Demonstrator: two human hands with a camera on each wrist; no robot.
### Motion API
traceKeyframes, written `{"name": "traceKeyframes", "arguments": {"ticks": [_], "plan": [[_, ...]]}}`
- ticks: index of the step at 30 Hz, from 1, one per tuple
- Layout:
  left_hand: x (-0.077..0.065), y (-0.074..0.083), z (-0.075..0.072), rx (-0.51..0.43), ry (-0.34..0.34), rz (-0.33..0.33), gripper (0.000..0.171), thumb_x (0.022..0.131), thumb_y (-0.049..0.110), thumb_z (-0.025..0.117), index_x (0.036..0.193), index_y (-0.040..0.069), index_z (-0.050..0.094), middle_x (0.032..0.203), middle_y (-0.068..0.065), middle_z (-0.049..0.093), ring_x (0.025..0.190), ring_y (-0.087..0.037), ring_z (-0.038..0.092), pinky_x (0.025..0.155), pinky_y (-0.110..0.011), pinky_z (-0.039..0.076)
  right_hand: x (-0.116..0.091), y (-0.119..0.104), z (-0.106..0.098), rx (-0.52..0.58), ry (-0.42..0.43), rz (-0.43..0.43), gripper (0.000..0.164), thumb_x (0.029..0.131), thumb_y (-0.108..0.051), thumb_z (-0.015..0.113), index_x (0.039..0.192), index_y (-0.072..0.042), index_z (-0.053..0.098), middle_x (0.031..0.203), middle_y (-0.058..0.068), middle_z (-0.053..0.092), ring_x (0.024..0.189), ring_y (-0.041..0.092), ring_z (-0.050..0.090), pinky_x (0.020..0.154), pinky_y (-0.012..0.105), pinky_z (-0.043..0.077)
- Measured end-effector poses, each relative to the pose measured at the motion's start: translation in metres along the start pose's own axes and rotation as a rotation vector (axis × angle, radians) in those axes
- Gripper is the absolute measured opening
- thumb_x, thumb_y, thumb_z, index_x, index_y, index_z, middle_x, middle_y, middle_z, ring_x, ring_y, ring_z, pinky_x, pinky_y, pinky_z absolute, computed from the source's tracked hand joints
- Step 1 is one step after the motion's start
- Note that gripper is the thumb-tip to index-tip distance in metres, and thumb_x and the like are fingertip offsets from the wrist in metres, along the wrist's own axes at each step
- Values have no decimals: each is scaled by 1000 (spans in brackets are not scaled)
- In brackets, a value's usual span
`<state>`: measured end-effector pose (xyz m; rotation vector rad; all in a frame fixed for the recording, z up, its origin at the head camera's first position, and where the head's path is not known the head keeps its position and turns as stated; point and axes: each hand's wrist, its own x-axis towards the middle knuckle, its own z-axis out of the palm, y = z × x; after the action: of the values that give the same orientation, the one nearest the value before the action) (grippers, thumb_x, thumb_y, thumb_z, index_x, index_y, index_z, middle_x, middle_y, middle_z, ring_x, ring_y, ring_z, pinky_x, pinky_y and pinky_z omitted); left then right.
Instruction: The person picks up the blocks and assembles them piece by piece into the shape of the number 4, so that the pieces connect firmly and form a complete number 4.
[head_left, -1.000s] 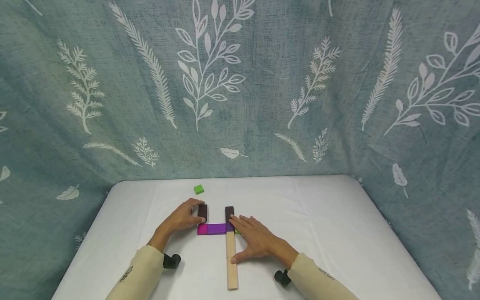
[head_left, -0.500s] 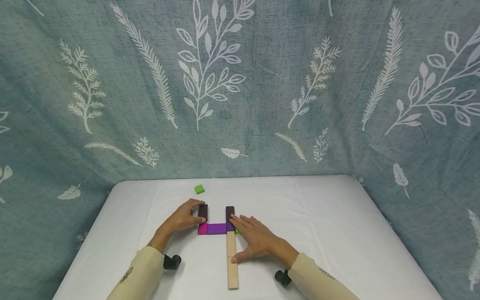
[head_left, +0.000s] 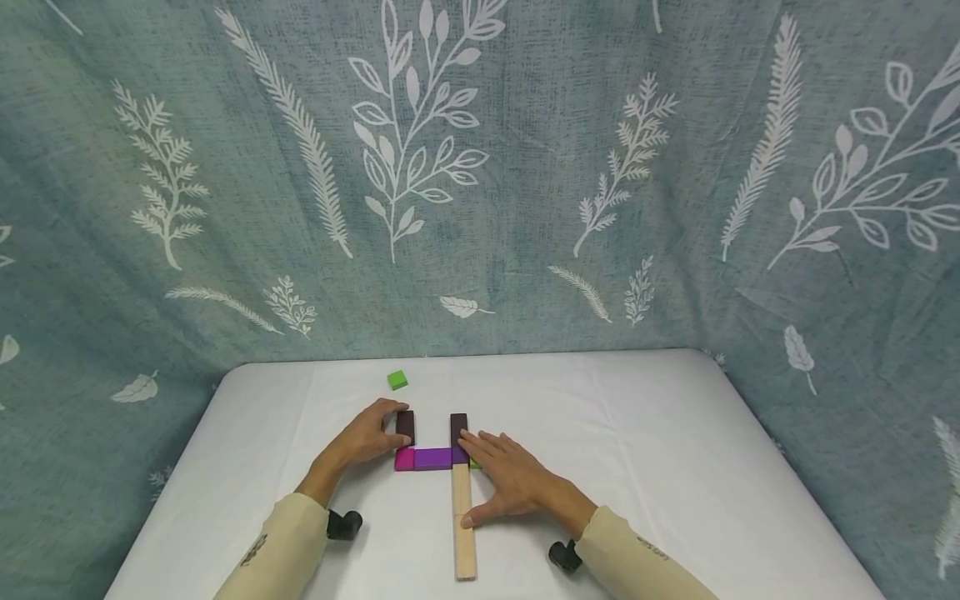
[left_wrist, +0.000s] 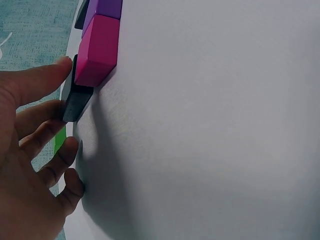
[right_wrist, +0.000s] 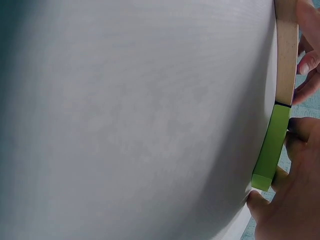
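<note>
My left hand [head_left: 367, 432] pinches a dark brown block [head_left: 405, 426] lengthwise, thumb near its close end and a finger at the far end. That block lies against a magenta block [head_left: 404, 460], which adjoins a purple block [head_left: 432, 460]. My right hand [head_left: 513, 479] rests with spread fingers on a second dark block [head_left: 458, 425] and a small dark purple piece; its thumb touches the pale wooden blocks [head_left: 465, 554], laid end to end toward me. Mostly hidden under this hand in the head view, a green block [right_wrist: 271, 147] shows fully in the right wrist view.
A loose small green block [head_left: 397, 380] lies farther back on the white-covered table [head_left: 637, 450]. Behind the table hangs a teal curtain [head_left: 525, 208] with white leaf prints. A black wrist camera [head_left: 344, 525] sits below the left hand, another [head_left: 565, 557] below the right.
</note>
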<state>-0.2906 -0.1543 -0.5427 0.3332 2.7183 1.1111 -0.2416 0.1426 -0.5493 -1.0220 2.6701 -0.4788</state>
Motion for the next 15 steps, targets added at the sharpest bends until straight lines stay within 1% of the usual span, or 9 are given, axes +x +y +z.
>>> {"name": "traceKeyframes", "arguments": {"ticks": [4,7,15], "plan": [[1,0,0,19,-5,20,57,88,16,79,139,2,58,142,-20,53,134,-41,48,110,-55,40,0,0,0,-5,2,-6,122,72,-80,70,163,-15,22,169,0,17,153,30,19,123,52,14],[1,0,0,34,-4,38,55,89,15,78,138,1,58,141,-21,53,133,-42,48,109,-55,41,0,0,0,-8,-2,0,122,72,-81,70,163,-16,21,169,-1,17,153,29,18,123,51,14],[0,1,0,17,-11,59,53,89,11,76,138,0,58,140,-20,55,132,-41,49,109,-54,41,0,-2,0,-5,-11,17,122,71,-81,69,163,-17,20,169,-3,15,153,27,18,124,49,12]]}}
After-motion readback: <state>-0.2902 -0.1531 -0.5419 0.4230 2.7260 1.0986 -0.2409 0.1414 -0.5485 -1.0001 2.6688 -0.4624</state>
